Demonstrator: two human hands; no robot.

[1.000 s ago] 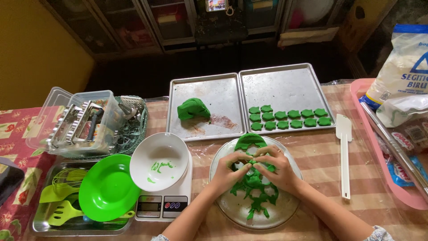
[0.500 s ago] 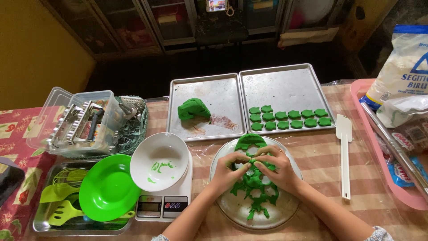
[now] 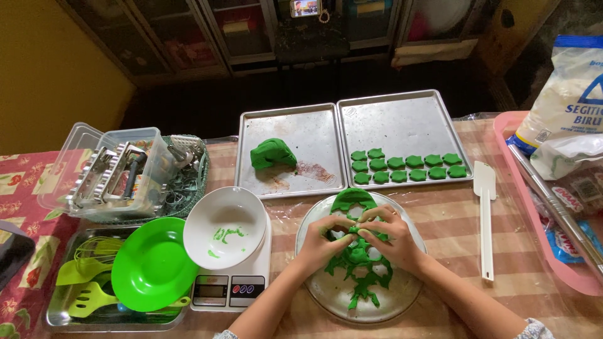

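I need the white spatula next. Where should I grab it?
Grip the spatula by its long thin handle, coming from above with the right hand. It lies flat on the table right of the plate, blade toward the trays, handle toward you.

Both hands together over round plate (image 3: 402, 298) on tabletop (image 3: 452, 213): left hand (image 3: 326, 240) and right hand (image 3: 391, 233) pinching small piece of rolled green dough (image 3: 361, 260), full of cut-out holes. Baking tray (image 3: 402, 119) behind holds two rows of green cookies (image 3: 406, 166); neighbouring tray (image 3: 314, 135) holds dough lump (image 3: 272, 153). White spatula (image 3: 485, 213) right of plate. White bowl (image 3: 226, 227) on kitchen scale (image 3: 229, 290), green plate (image 3: 151, 263) left.
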